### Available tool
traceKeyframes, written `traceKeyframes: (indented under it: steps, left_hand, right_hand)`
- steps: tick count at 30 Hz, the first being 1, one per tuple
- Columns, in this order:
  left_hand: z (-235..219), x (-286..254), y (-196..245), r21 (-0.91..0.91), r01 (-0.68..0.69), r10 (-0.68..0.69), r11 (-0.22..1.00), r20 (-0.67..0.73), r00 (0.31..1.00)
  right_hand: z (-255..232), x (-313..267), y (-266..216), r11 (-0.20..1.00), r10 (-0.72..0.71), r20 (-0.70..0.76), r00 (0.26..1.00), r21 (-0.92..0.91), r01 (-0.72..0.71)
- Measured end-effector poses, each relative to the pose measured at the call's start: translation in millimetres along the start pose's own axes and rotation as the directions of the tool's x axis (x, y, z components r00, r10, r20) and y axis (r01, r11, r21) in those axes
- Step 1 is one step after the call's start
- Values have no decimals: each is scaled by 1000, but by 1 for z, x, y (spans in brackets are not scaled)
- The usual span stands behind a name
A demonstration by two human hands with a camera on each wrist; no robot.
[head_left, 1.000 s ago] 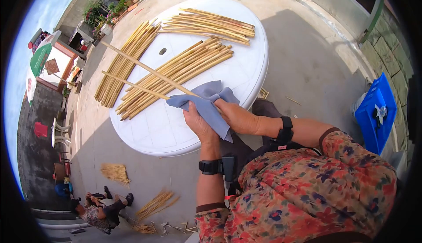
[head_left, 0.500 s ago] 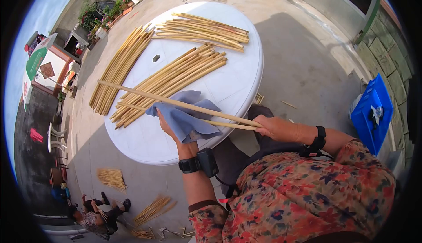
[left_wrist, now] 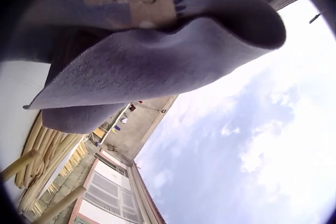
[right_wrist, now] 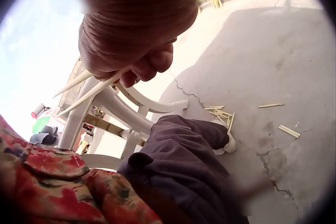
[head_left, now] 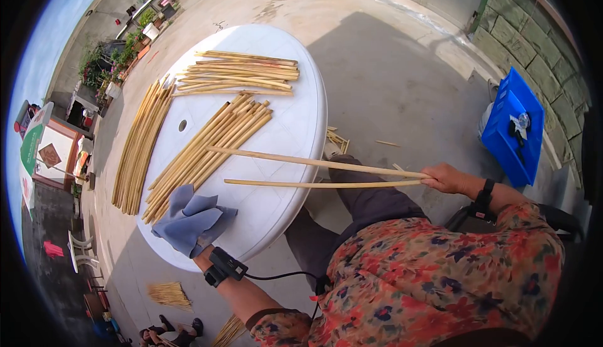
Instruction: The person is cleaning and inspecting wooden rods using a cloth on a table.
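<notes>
The hands have come apart since the earlier frames, where both were at the cloth a second ago. The left hand now holds the blue cloth, bunched over it above the near edge of the white worktop; the folds hide most of its fingers. The right hand has moved well away to the other side and stays clamped on one end of two sticks, the upper stick and the lower stick. Half a second ago the cloth was still around them; now both are free of it. They spread apart from the grip and reach over the legs and the worktop, the upper one's far end over the middle pile. The left pile and the far pile keep their places on the worktop.
</notes>
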State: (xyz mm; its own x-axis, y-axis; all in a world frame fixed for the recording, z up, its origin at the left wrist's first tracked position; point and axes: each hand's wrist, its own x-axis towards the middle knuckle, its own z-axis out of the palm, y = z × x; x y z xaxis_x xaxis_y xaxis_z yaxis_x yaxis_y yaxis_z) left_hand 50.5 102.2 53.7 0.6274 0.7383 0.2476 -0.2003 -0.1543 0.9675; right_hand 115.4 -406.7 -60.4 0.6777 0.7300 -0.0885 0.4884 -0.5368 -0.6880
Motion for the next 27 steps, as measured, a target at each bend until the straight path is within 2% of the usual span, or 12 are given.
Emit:
traceKeyframes:
  steps: [2,3,5,6,8,10,13,17,21,23,24,27]
  left_hand:
    - [-31,14,-4,406,-294,107,865,424,899]
    - [-26,8,-6,407,-295,104,864,429,897]
    - [16,-26,17,63,33,-49,997,264,963]
    - [14,-28,-23,-307,-10,13,952,6,1000]
    - [28,-49,-21,-593,297,-251,748,160,955]
    - [29,-50,-44,-533,341,-297,774,169,940]
    - [28,-48,-54,-658,424,-313,622,287,905]
    - [32,-57,-65,-702,458,-336,545,318,887]
    - [40,-76,-56,-682,537,-406,496,365,838]
    - [48,-74,-48,-707,615,-475,349,432,766]
    - [48,-75,-53,-712,609,-472,350,428,771]
    - [55,-77,-55,-502,378,-334,778,180,925]
  right_hand:
    - [2,0,1,995,78,-46,996,66,-75]
    - [9,12,-2,968,102,-94,990,237,-77]
    - [18,46,-24,832,172,-67,983,544,-108]
    - [20,68,-45,723,199,13,980,673,-156]
    - [21,109,-80,597,94,132,987,785,-162]
    - [23,145,-109,532,-21,203,979,831,-161]
    - [29,181,-144,388,-162,382,910,872,-297]
    - [46,198,-164,389,-259,627,735,764,-515]
    - [62,199,-172,361,-256,691,677,717,-596]
    - [67,198,-175,374,-254,696,672,711,-595]
    - [69,197,-176,382,-245,699,672,707,-596]
    - [67,192,-183,508,-198,666,719,698,-505]
